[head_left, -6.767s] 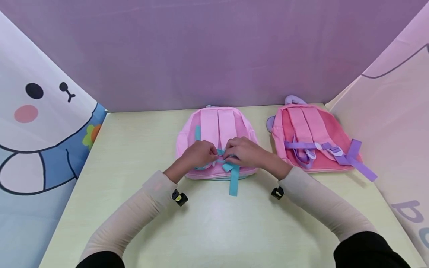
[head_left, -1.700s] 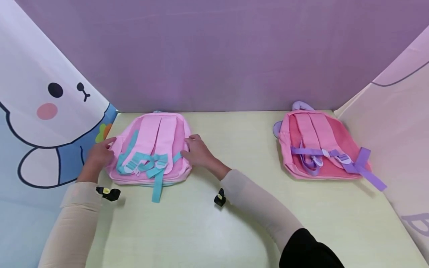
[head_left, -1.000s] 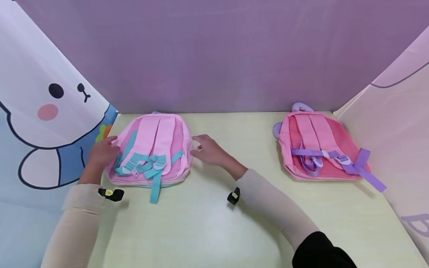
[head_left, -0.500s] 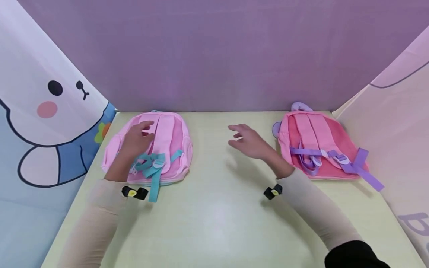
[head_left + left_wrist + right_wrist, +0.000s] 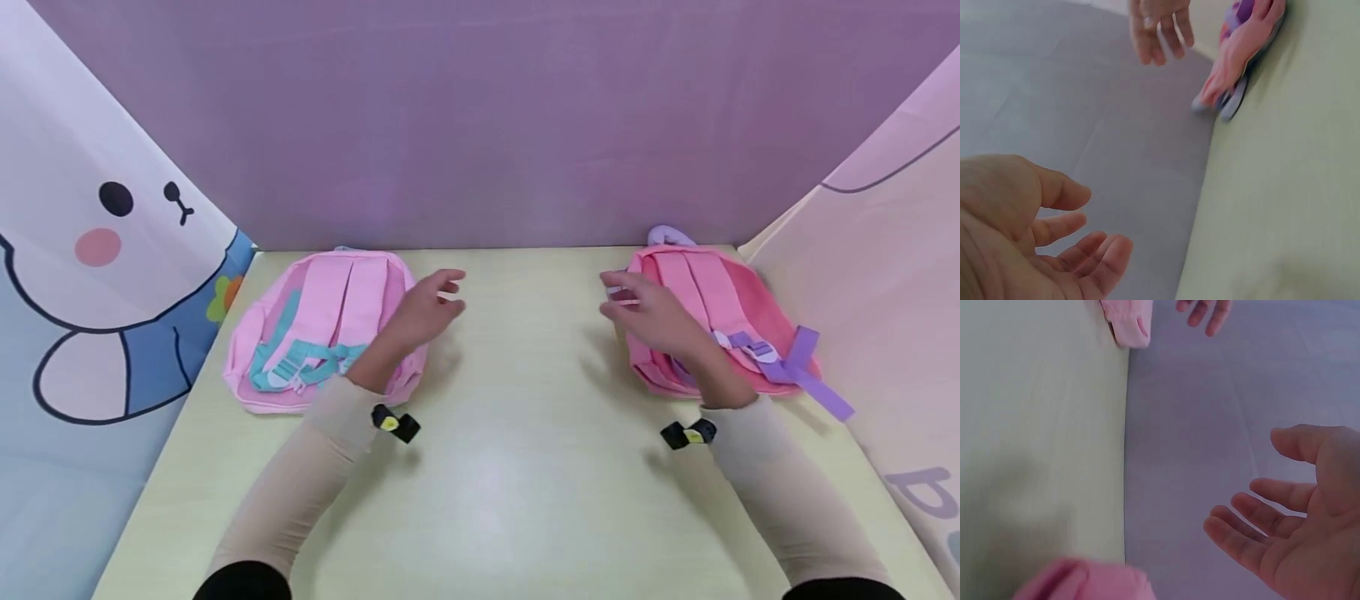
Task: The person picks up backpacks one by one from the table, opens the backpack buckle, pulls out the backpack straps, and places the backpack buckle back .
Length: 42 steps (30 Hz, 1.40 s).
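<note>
Pale table, light-pink backpack, just beside left hand

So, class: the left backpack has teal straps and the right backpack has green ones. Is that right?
Not quite: the head view shows purple straps on the right backpack, not green. The left backpack does have teal straps.

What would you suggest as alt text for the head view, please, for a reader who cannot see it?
A person's empty left hand and right hand hover above a pale table. A light pink backpack with teal straps lies at left and a coral-pink backpack with purple straps at right, before a purple backdrop.
</note>
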Tool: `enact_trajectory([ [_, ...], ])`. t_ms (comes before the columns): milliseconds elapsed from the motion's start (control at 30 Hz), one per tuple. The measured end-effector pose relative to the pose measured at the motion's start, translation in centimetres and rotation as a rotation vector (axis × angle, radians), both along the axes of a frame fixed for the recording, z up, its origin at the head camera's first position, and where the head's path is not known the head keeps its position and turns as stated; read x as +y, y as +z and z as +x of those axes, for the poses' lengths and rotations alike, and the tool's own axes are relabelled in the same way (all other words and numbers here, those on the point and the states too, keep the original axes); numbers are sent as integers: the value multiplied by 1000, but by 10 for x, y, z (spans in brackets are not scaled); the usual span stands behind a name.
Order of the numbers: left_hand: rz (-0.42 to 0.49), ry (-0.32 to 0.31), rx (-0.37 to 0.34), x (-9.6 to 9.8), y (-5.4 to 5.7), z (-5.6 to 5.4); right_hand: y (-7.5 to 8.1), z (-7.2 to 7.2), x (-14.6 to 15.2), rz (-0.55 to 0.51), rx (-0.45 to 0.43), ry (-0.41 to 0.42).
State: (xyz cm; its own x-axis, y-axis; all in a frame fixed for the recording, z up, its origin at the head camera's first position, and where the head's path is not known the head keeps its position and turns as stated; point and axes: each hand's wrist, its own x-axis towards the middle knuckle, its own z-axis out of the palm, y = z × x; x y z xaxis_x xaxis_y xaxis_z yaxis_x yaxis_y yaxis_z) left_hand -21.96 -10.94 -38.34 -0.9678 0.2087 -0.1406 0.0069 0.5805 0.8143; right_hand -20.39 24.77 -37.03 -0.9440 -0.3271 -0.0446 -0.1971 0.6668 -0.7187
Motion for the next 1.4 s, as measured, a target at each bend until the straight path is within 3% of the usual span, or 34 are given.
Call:
enact_trajectory([
  [200,27,-62,-25,58,-14,0,0,13,56,72,32,-135],
  [400,17,-93,-43,107,-32,9,-12,22,111,124,124,-297],
  [500,13,-116,-43,130,-40,12,-16,26,135,173,163,-419],
  [600,13,-137,-53,154,-45,14,-18,26,158,207,153,-542],
  [733,18,-138,-86,186,-51,17,-24,28,183,240,66,-650],
  [867,29,-134,-105,212,-55,22,-32,31,196,282,-25,-679],
  [1033,44,-120,-104,233,-59,27,-44,31,202,349,-69,-661],
  [1200,61,-118,-99,241,-64,27,-53,28,201,404,-115,-638],
  [1400,77,-127,-119,247,-65,30,-58,29,201,452,-77,-623],
])
